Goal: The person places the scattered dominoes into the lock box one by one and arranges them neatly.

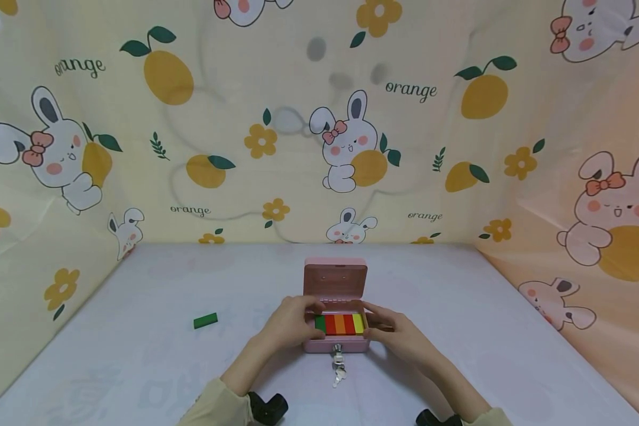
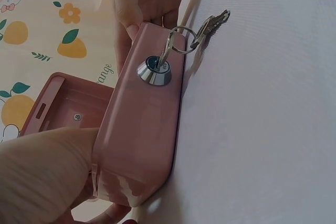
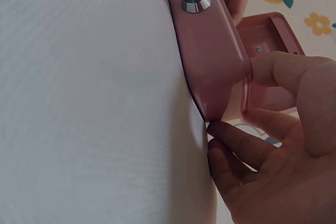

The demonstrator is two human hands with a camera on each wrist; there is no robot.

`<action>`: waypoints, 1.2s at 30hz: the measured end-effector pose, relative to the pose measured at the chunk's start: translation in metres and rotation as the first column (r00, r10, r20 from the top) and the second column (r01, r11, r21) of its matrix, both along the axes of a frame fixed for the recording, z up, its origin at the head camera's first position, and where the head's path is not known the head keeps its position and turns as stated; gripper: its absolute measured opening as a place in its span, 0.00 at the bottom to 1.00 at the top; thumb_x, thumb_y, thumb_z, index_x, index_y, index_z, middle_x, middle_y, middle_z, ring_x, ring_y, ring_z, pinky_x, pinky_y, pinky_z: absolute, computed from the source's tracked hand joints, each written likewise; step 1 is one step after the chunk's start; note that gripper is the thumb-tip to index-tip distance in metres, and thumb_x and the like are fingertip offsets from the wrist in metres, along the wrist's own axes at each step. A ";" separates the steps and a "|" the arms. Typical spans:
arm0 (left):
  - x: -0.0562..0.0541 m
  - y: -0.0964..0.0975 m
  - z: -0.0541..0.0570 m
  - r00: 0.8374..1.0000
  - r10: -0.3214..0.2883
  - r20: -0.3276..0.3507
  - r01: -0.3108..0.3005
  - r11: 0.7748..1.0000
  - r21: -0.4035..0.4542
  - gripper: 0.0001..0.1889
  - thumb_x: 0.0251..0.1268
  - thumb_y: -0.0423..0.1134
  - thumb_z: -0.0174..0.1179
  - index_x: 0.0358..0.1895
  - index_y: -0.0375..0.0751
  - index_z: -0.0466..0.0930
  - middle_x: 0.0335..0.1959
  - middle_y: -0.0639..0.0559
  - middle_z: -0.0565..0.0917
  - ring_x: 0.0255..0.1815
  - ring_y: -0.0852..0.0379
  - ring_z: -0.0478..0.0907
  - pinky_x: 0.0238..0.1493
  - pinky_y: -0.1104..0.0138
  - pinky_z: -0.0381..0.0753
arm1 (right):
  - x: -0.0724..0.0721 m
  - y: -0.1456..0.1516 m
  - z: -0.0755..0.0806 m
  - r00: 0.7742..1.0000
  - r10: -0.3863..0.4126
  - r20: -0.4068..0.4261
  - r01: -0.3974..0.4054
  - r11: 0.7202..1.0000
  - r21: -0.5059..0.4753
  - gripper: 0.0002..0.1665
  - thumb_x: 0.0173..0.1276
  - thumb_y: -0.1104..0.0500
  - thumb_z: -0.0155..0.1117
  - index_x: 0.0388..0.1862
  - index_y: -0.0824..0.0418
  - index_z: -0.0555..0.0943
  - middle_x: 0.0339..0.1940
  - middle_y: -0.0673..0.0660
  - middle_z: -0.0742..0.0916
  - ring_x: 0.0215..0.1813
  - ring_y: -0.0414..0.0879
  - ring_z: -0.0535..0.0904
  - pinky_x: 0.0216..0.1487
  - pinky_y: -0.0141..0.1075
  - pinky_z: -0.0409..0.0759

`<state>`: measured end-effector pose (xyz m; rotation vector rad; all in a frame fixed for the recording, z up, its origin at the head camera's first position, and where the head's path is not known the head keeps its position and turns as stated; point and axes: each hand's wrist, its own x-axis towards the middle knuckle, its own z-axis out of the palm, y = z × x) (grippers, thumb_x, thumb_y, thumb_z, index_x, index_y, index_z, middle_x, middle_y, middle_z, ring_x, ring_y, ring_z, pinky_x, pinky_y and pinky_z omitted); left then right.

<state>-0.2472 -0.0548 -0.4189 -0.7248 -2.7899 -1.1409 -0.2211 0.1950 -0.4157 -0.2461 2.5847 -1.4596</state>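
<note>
A pink cash box (image 1: 336, 345) stands on the table with its lid (image 1: 335, 281) raised at the back. Inside it, several coloured blocks (image 1: 339, 325) lie side by side: green, red, orange and yellow. My left hand (image 1: 290, 322) grips the box's left end, thumb at the rim beside the green block. At the right end my right hand (image 1: 399, 334) holds the box, thumb by the front corner of the rim and other fingers along the side. A lock (image 3: 196, 1) on the front has a key in it, with a ring of keys (image 2: 199, 35) hanging.
A single green block (image 1: 205, 320) lies on the white table (image 1: 234, 266), left of the box. Behind the table and along its sides hangs a cream cloth (image 1: 287, 71) printed with rabbits and oranges.
</note>
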 end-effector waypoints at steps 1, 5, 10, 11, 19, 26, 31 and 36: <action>0.000 0.000 0.000 1.000 -0.001 0.000 0.001 1.000 0.000 0.23 0.50 0.38 0.77 0.51 0.40 0.83 0.45 0.51 0.85 0.47 0.52 0.79 0.53 0.56 0.79 | 0.000 0.000 0.000 1.000 -0.001 -0.001 0.001 1.000 0.002 0.36 0.67 0.54 0.67 0.73 0.48 0.69 0.61 0.57 0.81 0.63 0.58 0.74 0.60 0.65 0.67; 0.000 0.000 0.000 1.000 -0.003 -0.003 0.003 1.000 0.001 0.22 0.50 0.38 0.77 0.51 0.40 0.83 0.45 0.51 0.85 0.47 0.52 0.79 0.53 0.55 0.79 | 0.000 0.000 0.000 1.000 -0.007 0.000 0.007 1.000 0.005 0.37 0.66 0.54 0.68 0.73 0.48 0.69 0.61 0.57 0.81 0.63 0.57 0.74 0.60 0.65 0.67; 0.000 -0.001 0.000 1.000 -0.006 -0.003 0.006 1.000 0.004 0.23 0.50 0.38 0.77 0.51 0.40 0.83 0.45 0.51 0.85 0.47 0.52 0.79 0.55 0.54 0.77 | -0.001 0.001 -0.001 1.000 -0.008 0.001 0.008 1.000 0.008 0.37 0.65 0.54 0.68 0.73 0.47 0.70 0.61 0.56 0.81 0.63 0.58 0.74 0.60 0.65 0.68; 0.000 -0.001 0.000 1.000 -0.006 -0.003 0.006 1.000 0.005 0.23 0.50 0.38 0.77 0.51 0.40 0.83 0.45 0.51 0.85 0.47 0.52 0.79 0.55 0.53 0.77 | -0.001 0.001 -0.001 1.000 -0.008 0.000 0.008 1.000 0.009 0.37 0.65 0.54 0.68 0.73 0.47 0.70 0.61 0.56 0.81 0.63 0.58 0.74 0.60 0.65 0.68; -0.001 -0.001 -0.001 1.000 -0.009 -0.005 0.009 1.000 0.005 0.23 0.50 0.38 0.77 0.51 0.41 0.83 0.45 0.51 0.85 0.47 0.53 0.79 0.53 0.56 0.79 | -0.002 0.001 -0.002 1.000 -0.012 0.003 0.012 1.000 0.002 0.37 0.65 0.54 0.69 0.73 0.47 0.70 0.61 0.56 0.82 0.63 0.57 0.74 0.60 0.65 0.68; -0.002 -0.003 0.000 0.999 -0.040 0.002 0.040 0.999 0.002 0.22 0.51 0.39 0.77 0.51 0.40 0.83 0.45 0.51 0.85 0.47 0.53 0.79 0.53 0.58 0.79 | -0.001 0.001 -0.002 1.000 -0.005 0.000 0.005 1.000 0.004 0.36 0.66 0.53 0.68 0.73 0.47 0.70 0.61 0.55 0.81 0.63 0.57 0.74 0.60 0.66 0.67; -0.005 -0.009 0.003 0.995 -0.102 0.024 0.102 0.995 -0.010 0.22 0.54 0.41 0.75 0.52 0.39 0.82 0.47 0.51 0.84 0.49 0.54 0.79 0.54 0.60 0.78 | -0.001 0.002 -0.003 1.000 0.003 -0.001 -0.003 1.000 0.000 0.36 0.66 0.52 0.68 0.73 0.46 0.70 0.61 0.56 0.81 0.63 0.57 0.74 0.61 0.66 0.66; -0.007 -0.018 0.007 0.988 -0.149 0.043 0.150 0.989 -0.004 0.23 0.56 0.43 0.73 0.54 0.41 0.81 0.49 0.52 0.83 0.50 0.54 0.78 0.53 0.59 0.78 | -0.001 0.001 -0.001 1.000 -0.002 -0.001 0.002 1.000 0.006 0.36 0.66 0.54 0.68 0.73 0.47 0.70 0.61 0.56 0.81 0.63 0.58 0.74 0.61 0.66 0.66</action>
